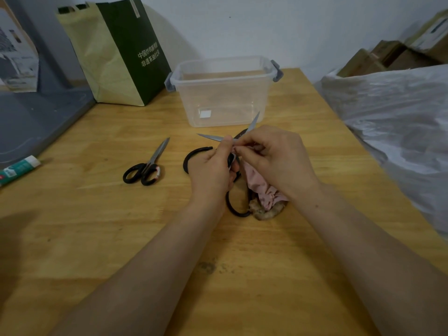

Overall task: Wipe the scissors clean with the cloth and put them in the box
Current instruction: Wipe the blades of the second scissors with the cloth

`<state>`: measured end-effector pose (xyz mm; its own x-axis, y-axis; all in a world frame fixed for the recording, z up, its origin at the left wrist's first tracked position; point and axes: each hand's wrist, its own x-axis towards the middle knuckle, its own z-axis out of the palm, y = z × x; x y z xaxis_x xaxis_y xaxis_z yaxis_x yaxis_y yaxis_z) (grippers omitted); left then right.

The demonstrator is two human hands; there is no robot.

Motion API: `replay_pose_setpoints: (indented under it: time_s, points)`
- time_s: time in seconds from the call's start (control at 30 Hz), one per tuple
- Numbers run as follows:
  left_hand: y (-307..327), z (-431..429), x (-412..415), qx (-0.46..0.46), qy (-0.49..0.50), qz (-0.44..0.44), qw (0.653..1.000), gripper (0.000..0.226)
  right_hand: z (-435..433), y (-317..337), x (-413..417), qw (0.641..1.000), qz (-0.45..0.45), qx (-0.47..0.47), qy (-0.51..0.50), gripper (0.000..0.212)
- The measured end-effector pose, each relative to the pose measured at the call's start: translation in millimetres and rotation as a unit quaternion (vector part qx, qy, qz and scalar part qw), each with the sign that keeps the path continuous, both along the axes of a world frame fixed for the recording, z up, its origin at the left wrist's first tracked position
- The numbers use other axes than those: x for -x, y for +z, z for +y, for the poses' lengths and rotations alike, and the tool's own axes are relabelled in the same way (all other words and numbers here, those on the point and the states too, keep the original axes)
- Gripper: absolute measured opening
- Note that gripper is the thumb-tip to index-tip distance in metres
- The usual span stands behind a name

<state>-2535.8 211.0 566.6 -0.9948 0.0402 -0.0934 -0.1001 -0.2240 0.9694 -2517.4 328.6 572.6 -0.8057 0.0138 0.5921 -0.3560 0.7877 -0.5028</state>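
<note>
We record the open scissors [252, 123] just above mid-bench [242, 275], blades spread with one tip toward 10 o'clock and the other toward 1 o'clock. The left hand [211, 170] has its grip clamped round the handle end; black loops show at 9 and 6 o'clock of that hand. The right hand [274, 161] has its grip pinched on the pink cloth [260, 187], against the scissors near the pivot. The cloth's bunched end touches the bench. We note the clear open-topped box [223, 76] at 12 o'clock, near the blade tips. The second scissors [145, 170] lie closed at 9 o'clock. Farther out are a green paper bag [116, 52] at 11 o'clock, a glue tube [19, 168] at 9 and plastic sheeting [400, 112] at 3.
</note>
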Motion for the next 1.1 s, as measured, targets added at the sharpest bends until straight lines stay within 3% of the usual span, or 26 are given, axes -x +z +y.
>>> replay_pose_setpoints:
  time_s: [0.5,0.9,1.1]
  points:
    - [-2.0,0.9,0.7,0.016,-0.004,0.009,1.0,0.035,1.0,-3.4,4.4,0.997,0.013,-0.066,-0.038,0.009]
    - [-1.5,0.2,1.1,0.009,0.0,0.009,1.0,0.03,3.2,-4.1,4.9,0.997,0.011,-0.064,-0.047,0.008]
    - [0.3,0.3,1.6,-0.018,0.003,0.011,1.0,0.024,4.1,-3.6,3.0,0.998,0.023,-0.019,-0.046,0.005]
